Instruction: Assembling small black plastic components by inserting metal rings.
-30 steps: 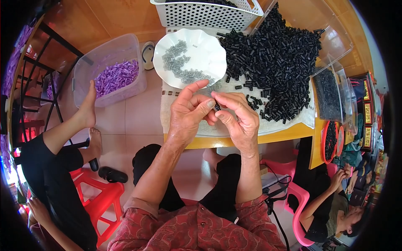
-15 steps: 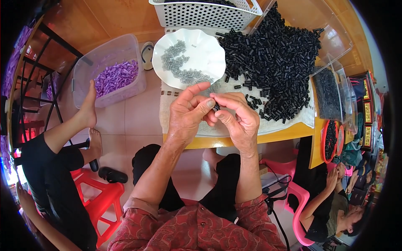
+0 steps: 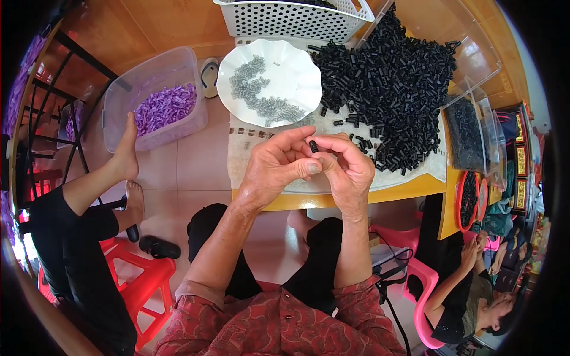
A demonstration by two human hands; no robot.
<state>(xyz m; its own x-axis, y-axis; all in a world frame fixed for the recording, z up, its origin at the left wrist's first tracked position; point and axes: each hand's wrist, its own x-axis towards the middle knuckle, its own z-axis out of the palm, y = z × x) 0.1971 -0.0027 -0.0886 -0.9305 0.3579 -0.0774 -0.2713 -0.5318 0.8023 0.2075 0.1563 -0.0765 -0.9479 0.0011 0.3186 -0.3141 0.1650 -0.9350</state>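
Above the table's front edge, my two hands meet. A small black ribbed cylindrical piece (image 3: 313, 146) sits between the fingertips of my right hand (image 3: 347, 172), pinched by thumb and forefinger. Close against it from the left is my left hand (image 3: 276, 169), its forefinger stretched toward the piece and its thumb reaching across below. The other left fingers are curled, and what they hold, if anything, is hidden. Just beyond the hands, a white scalloped plate (image 3: 297, 65) carries many tiny clear-grey springs (image 3: 276, 110). To its right spreads a big heap of black cylindrical pieces (image 3: 392, 89).
A light cloth (image 3: 240, 160) covers the yellow-edged table. At the back stands a white perforated basket (image 3: 291, 24). Clear bins (image 3: 469, 130) and a red round tray (image 3: 466, 202) are at right. A tub of purple pieces (image 3: 166, 107), a person's legs and a red stool (image 3: 142, 285) are left.
Both hands have shifted slightly right and nearer to me. The black piece, mostly covered by fingers before, now shows between them. My left thumb has moved lower.
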